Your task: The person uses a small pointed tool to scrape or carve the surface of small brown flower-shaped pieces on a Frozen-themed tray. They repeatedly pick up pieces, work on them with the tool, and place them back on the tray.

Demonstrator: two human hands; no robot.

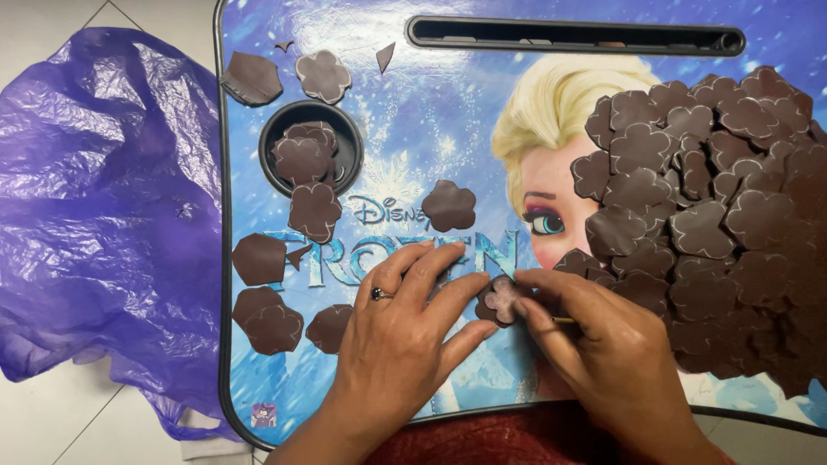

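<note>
Left hand (405, 314) flat, fingertips pinning brown flower cutout (502, 300) on lap tray (405, 138). Right hand (603, 344) pinching thin tool (564, 320) at its edge. Tip, imo: press firm, short gentle strokes.

A lap tray (405, 129) lay in the middle, with a plastic bag (103, 207) on the floor to its left. A heap of flower cutouts (715, 224) covered the tray's right side. Loose cutouts (448, 205) lay scattered on its left half, and some sat in the cup hole (310, 148). Near the front edge, the left hand (405, 336) and right hand (603, 344) met over one cutout (502, 300), just left of the heap.
</note>
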